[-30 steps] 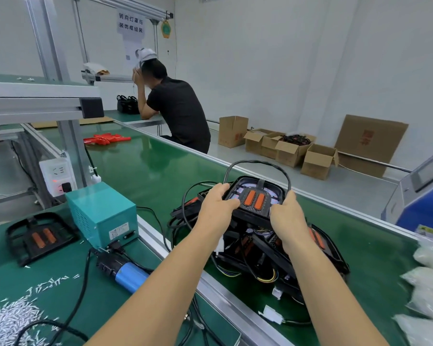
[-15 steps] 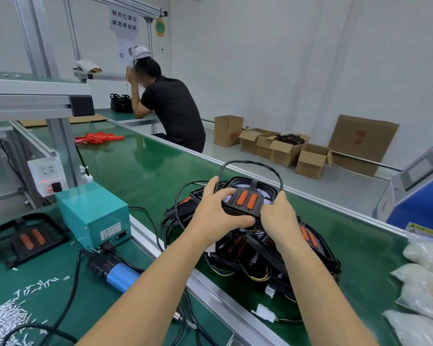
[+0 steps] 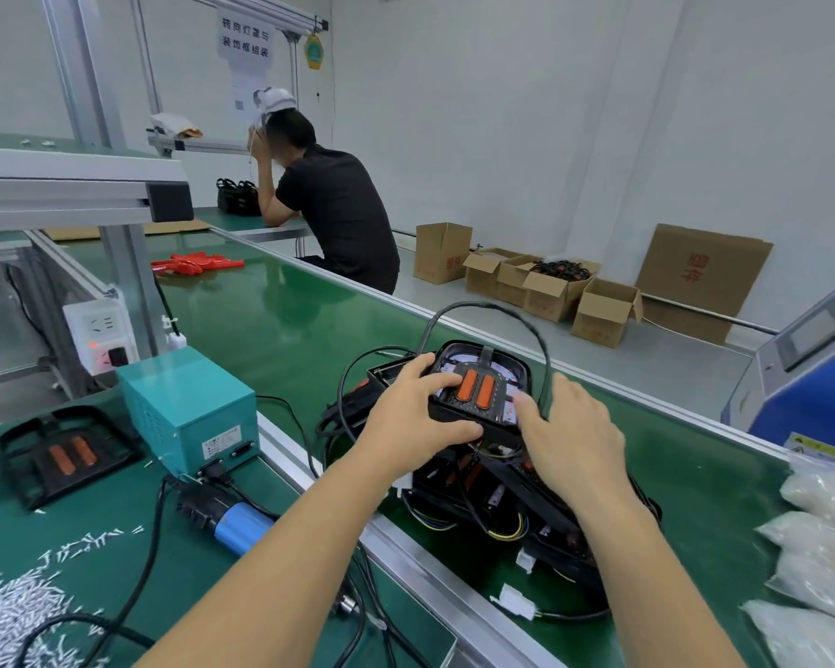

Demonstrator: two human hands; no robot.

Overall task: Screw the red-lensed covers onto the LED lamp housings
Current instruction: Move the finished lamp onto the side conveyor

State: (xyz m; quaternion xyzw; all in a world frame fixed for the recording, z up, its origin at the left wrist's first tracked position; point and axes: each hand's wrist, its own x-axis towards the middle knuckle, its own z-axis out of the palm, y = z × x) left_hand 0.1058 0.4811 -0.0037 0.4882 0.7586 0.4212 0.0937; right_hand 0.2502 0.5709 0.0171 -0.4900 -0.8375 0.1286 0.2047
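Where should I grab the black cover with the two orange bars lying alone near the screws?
Probably by the black cover's two long side rims, coming from above. It lies flat on the bench, so its thin outer frame is free for fingers.

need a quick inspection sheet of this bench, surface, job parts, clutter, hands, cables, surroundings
surface: green belt beside a green mat, metal rail between.
job's things: lamp housing with red lenses on top of a pile of lamps; another lamp on the mat.
clutter: loose screws, teal box, blue driver, white bags.
grip: left hand holds the housing's left edge; right hand touches its right side, blurred.
cables: black cable loops over the housing; cords across the mat.
surroundings: seated person, cardboard boxes, blue machine.
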